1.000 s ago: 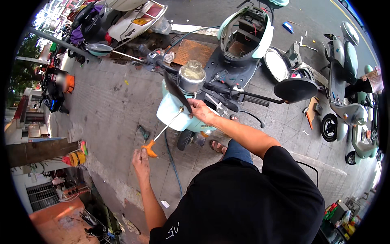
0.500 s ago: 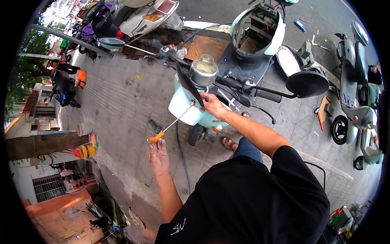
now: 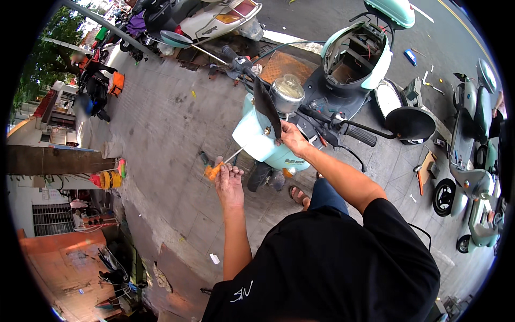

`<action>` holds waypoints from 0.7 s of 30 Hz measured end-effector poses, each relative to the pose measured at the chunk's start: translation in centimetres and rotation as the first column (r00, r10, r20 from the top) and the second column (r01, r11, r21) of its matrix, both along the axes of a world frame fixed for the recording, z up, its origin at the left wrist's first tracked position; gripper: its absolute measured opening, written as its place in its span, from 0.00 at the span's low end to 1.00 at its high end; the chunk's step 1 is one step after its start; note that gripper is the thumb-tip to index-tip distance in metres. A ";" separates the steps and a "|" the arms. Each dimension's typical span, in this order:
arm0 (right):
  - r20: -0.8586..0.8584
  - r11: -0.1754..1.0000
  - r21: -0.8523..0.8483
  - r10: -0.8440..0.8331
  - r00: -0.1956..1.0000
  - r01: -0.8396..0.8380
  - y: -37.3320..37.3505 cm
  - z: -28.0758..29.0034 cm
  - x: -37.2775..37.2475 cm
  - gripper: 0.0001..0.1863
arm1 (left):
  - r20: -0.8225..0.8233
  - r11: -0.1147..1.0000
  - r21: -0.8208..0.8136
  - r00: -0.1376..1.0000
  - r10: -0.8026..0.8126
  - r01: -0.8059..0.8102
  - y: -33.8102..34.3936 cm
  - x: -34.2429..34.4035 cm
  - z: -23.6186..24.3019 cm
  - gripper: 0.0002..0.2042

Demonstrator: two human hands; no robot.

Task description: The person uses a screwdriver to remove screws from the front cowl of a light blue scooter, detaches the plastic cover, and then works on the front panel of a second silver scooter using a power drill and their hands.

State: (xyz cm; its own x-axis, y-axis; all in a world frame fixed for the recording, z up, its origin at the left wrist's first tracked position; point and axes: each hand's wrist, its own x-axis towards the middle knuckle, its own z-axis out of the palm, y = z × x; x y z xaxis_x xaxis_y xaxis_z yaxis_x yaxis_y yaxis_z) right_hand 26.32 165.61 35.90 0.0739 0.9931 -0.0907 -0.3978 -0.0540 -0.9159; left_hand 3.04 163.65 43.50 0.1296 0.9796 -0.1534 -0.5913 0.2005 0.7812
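Observation:
My left hand (image 3: 229,188) is closed around the orange handle of a screwdriver (image 3: 213,171). Its thin metal shaft points up and right toward the front of a pale turquoise scooter (image 3: 255,137). A small brass-coloured piece (image 3: 267,130) shows at a dark curved panel (image 3: 265,109); whether the shaft reaches it I cannot tell. My right hand (image 3: 294,139) pinches the lower edge of that panel, which stands tilted below the handlebar. Right beside the panel is a round, clear-covered gauge (image 3: 288,92).
The scooter's open seat compartment (image 3: 357,56) lies beyond the handlebar, and a black round mirror (image 3: 410,123) sticks out right. A hammer (image 3: 420,177) and a wrench (image 3: 413,198) lie on the paving. Other scooters (image 3: 475,155) stand at the right. A hose (image 3: 236,177) runs along the ground.
My left hand has risen toward the scooter, and its fingers have gone from loosely under the screwdriver handle to closed around it. My right hand stays on the panel. The whole view has shifted.

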 end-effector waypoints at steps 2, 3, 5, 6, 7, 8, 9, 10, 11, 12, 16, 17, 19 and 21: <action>-0.010 1.000 -0.012 0.015 1.000 -0.015 0.1 -0.1 0.2 0.09 | -0.074 0.989 -0.044 0.988 0.139 -0.142 0.2 0.4 -0.8 0.19; -0.021 1.000 -0.022 0.018 1.000 -0.018 -0.1 0.0 0.1 0.09 | -0.100 0.974 -0.078 0.974 0.204 -0.212 0.2 0.8 -0.9 0.19; -0.050 0.999 -0.049 0.010 0.999 -0.013 -0.1 0.4 0.2 0.09 | -0.027 0.950 -0.117 0.957 0.288 -0.289 0.7 2.3 -0.9 0.19; -0.070 0.999 -0.047 0.013 0.998 -0.016 -0.2 0.4 0.2 0.09 | 0.056 0.949 -0.131 0.954 0.296 -0.286 1.0 3.1 -1.1 0.19; -0.089 0.999 -0.045 0.014 0.996 -0.018 -0.1 0.5 0.3 0.09 | 0.138 0.948 -0.144 0.943 0.302 -0.283 1.1 3.6 -1.3 0.19; -0.108 0.999 -0.042 0.014 0.994 -0.019 -0.1 0.5 0.3 0.09 | 0.135 0.958 -0.117 0.951 0.278 -0.263 0.8 3.8 -1.2 0.19; -0.099 0.999 -0.050 0.000 0.995 -0.005 -0.2 0.5 0.0 0.08 | 0.134 0.967 -0.090 0.959 0.250 -0.240 0.6 4.3 -1.0 0.19; -0.074 0.998 -0.065 0.005 0.997 -0.010 -0.3 0.4 0.1 0.08 | 0.133 0.975 -0.063 0.966 0.220 -0.213 0.4 4.9 -0.9 0.19; -0.054 0.998 -0.061 0.023 0.998 -0.026 -0.2 0.4 0.3 0.08 | 0.108 0.978 -0.048 0.972 0.208 -0.204 0.5 5.0 -1.6 0.20; -0.034 0.998 -0.053 0.043 0.999 -0.044 0.1 0.7 0.5 0.08 | 0.044 0.968 -0.049 0.968 0.248 -0.246 0.6 5.1 -1.8 0.20; -0.086 0.990 -0.109 0.078 0.993 -0.087 0.0 1.9 0.6 0.08 | -0.166 0.908 -0.015 0.897 0.411 -0.419 0.3 6.7 -2.2 0.19; -0.069 0.989 -0.123 0.078 0.995 -0.086 0.1 2.0 0.5 0.08 | -0.189 0.896 0.000 0.880 0.436 -0.444 0.4 6.7 -2.3 0.19; -0.080 0.994 -0.085 0.067 0.995 -0.074 0.1 2.2 0.4 0.07 | -0.184 0.877 0.017 0.860 0.475 -0.481 0.6 6.9 -2.6 0.19; -0.085 0.991 -0.093 0.086 0.993 -0.094 0.1 2.2 0.5 0.08 | -0.116 0.882 0.033 0.875 0.471 -0.471 0.8 7.1 -2.7 0.18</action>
State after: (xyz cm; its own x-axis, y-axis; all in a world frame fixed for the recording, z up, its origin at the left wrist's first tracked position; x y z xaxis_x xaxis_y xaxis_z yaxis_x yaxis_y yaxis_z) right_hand 26.87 165.70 38.10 -0.0271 0.9816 -0.1891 -0.4595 -0.1802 -0.8697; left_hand 10.12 164.40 40.83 -0.3656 0.9210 -0.1347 -0.5196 -0.0819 0.8505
